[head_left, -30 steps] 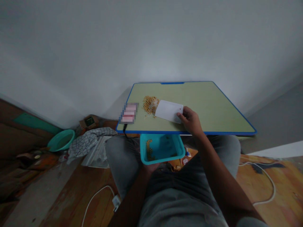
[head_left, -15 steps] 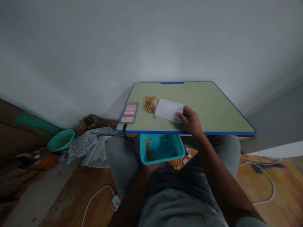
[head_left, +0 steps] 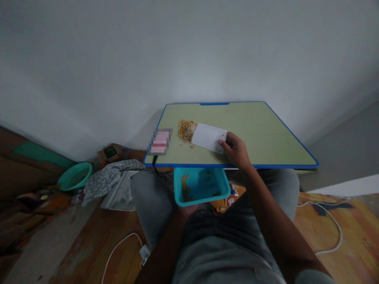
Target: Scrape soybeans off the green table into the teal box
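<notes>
My right hand (head_left: pixel 235 150) is closed on the right edge of a white flat scraper (head_left: pixel 208 137) that rests on the green table (head_left: pixel 260 134). The scraper's left edge touches a pile of yellow beans (head_left: pixel 185 129). Below the table's near edge, my left hand (head_left: pixel 189 209) grips a turquoise rectangular tray (head_left: pixel 201 185) from underneath; only a bit of the hand shows. A row of beans (head_left: pixel 185 186) lies inside the tray at its left.
A blurred pink-and-white patch (head_left: pixel 160 142) sits at the table's left edge. On the floor at left lie a checked cloth (head_left: pixel 106 177), a teal basin (head_left: pixel 74 176) and a small box (head_left: pixel 110 152). White cables (head_left: pixel 118 244) run over the wooden floor.
The scraper and my right hand have slid slightly left, closer into the bean pile. The tray stays under the table edge.
</notes>
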Demonstrator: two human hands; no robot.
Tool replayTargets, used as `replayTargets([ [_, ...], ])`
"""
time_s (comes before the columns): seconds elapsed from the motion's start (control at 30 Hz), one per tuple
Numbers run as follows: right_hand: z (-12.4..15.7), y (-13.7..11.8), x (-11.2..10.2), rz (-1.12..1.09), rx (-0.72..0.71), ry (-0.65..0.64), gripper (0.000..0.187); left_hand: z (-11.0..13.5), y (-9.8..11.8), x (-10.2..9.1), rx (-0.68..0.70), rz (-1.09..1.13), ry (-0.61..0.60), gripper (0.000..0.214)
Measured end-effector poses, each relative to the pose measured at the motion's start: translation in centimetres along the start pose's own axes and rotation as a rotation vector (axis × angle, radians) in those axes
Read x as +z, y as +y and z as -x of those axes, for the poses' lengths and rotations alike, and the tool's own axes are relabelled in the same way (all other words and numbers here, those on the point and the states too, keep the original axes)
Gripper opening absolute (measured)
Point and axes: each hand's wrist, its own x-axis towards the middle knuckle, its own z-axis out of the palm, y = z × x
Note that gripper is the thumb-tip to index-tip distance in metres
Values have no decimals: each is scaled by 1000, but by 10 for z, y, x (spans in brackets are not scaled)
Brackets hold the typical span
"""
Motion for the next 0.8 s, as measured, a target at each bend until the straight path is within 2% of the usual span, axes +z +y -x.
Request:
replayTargets([
  [0.1,-1,0,1,4,2,-9,30,8,5,6,-7,-22,-37,64],
  [0.3,-3,0,1,17,-2,-26,25,16,9,20,20,-29,23,84],
  [0.4,-3,0,1,10,-6,-33,24,13,5,20,46,-105,19,85],
  [0.57,-3,-1,1,15,-12,-45,25,8,-2,16,110,-107,81,88],
  [0.8,-3,-2,1,11,-19,-57,26,3,-2,15,48,-33,68,86],
])
